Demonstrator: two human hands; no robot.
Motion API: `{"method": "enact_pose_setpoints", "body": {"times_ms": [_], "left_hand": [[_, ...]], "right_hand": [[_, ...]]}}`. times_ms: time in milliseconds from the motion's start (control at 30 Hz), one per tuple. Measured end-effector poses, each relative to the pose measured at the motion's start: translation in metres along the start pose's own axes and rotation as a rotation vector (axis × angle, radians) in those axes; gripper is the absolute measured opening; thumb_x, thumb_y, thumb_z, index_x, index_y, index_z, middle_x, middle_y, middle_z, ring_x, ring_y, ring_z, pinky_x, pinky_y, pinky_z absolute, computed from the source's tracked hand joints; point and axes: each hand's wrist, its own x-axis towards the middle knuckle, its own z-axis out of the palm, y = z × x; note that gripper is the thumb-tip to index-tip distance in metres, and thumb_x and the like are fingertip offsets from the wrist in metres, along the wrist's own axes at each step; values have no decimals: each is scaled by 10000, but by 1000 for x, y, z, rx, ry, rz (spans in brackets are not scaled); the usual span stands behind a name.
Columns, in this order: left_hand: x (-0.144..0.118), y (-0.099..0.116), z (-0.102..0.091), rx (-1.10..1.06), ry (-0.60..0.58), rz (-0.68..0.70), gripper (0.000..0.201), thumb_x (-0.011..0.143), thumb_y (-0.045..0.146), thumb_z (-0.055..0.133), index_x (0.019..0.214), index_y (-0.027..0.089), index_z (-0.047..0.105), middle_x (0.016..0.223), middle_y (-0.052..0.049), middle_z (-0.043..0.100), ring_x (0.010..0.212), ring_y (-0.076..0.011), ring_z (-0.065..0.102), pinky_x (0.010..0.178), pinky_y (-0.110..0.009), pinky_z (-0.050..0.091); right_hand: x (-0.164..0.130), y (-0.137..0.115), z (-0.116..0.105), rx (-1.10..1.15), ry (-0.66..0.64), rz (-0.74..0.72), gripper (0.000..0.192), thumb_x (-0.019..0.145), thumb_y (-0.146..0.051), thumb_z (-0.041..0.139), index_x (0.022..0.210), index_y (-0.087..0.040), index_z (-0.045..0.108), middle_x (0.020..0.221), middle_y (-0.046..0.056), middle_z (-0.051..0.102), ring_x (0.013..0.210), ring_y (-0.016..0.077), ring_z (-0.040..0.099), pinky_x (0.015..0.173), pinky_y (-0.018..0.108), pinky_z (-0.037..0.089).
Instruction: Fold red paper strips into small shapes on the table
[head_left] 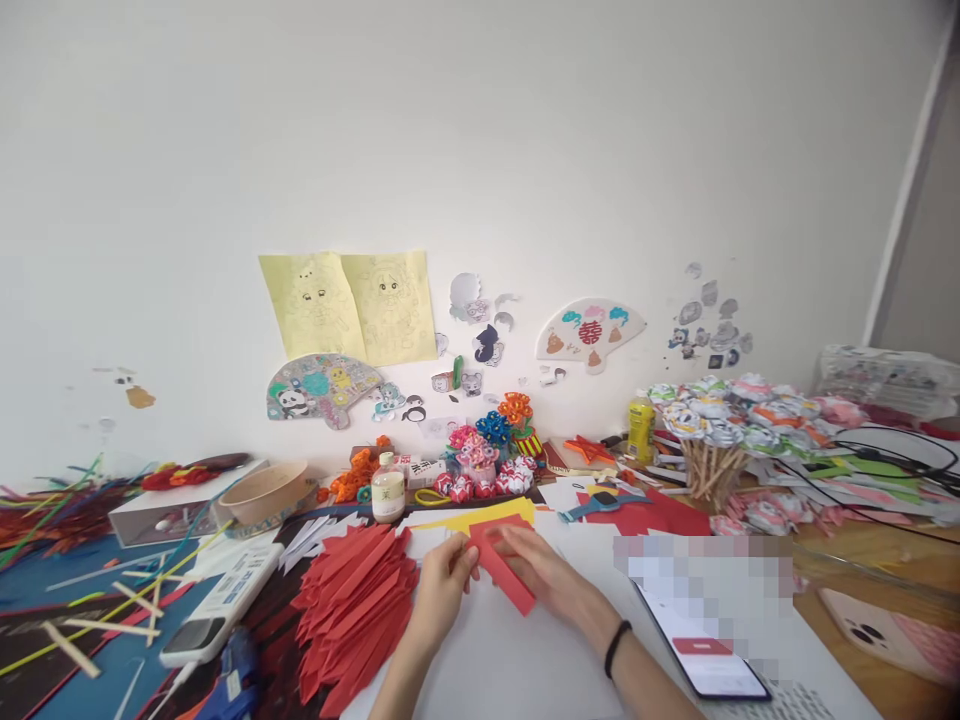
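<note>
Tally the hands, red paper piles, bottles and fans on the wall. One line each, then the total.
Hands: 2 (left hand, right hand)
Red paper pile: 1
Bottles: 2 (white-capped bottle, yellow bottle)
Fans: 2 (panda fan, white fan)
Total: 7
</note>
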Motion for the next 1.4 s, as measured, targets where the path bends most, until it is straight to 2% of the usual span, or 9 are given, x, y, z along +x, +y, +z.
{"method": "enact_pose_setpoints", "body": {"times_ms": [233, 400, 633, 767, 933, 1000, 1133, 1233, 1400], "left_hand": [[1, -13, 5, 20, 1, -30, 378, 848, 497, 483, 632, 186, 477, 549, 29, 493, 455, -97, 412, 447, -203, 307], [0, -10, 9, -10, -14, -39, 355, 850, 490, 495, 684, 176, 513, 571, 29, 519, 448, -85, 414, 438, -192, 313], [-2, -1, 14, 3, 63, -27, 335, 823, 493, 542, 859, 170, 619, 757, -23, 622, 570, -114, 526, 495, -198, 396], [-2, 3, 13, 12, 56, -11, 305, 822, 452, 559, 907, 171, 642, 830, -48, 643, 653, -138, 558, 540, -208, 420], [-3, 8, 13, -19, 41, -44, 338, 874, 420, 466, 1001, 163, 645, 799, -52, 627, 623, -139, 532, 492, -208, 398], [-3, 7, 15, -16, 37, -41, 326, 880, 396, 448, 964, 156, 653, 709, -32, 594, 610, -139, 518, 484, -203, 389], [-4, 4, 18, -6, 52, -52, 251, 849, 348, 487, 872, 155, 646, 658, -12, 572, 571, -129, 503, 471, -198, 382], [-6, 4, 20, 44, 137, -54, 225, 833, 347, 518, 815, 162, 645, 677, -22, 619, 557, -134, 515, 484, -212, 395], [-12, 10, 22, 318, 388, 26, 125, 815, 299, 574, 798, 200, 648, 734, -17, 674, 552, -143, 532, 555, -241, 404]], "right_hand": [[-8, 12, -18, -28, -195, 121, 569, 776, -661, 538, 894, -121, 674, 739, 73, 664, 563, 121, 536, 511, 214, 375], [-8, 13, -20, -17, -224, 123, 498, 788, -601, 580, 945, -135, 661, 716, 56, 659, 528, 100, 501, 481, 197, 328], [6, 42, -22, -173, -3, -4, 521, 711, -540, 697, 1024, -134, 606, 689, 29, 638, 415, 82, 463, 387, 203, 314], [5, 39, -21, -242, 49, -48, 492, 739, -532, 671, 1035, -142, 621, 774, 52, 648, 470, 98, 501, 394, 209, 346], [2, 32, -19, -277, 70, -71, 426, 821, -561, 546, 824, -149, 652, 616, 5, 578, 460, 108, 475, 414, 225, 337], [2, 34, -20, -290, 115, -78, 416, 822, -563, 539, 762, -161, 630, 626, 11, 583, 527, 142, 518, 461, 242, 379], [0, 38, -20, -349, 217, -90, 375, 772, -541, 612, 848, -174, 626, 868, 76, 654, 842, 255, 595, 703, 320, 477], [-3, 35, -16, -367, 198, -111, 361, 771, -507, 631, 901, -171, 608, 938, 96, 650, 918, 281, 592, 785, 355, 480], [-6, 30, -7, -412, 196, -176, 360, 771, -527, 614, 836, -173, 619, 786, 65, 641, 767, 249, 600, 667, 322, 492]]}}
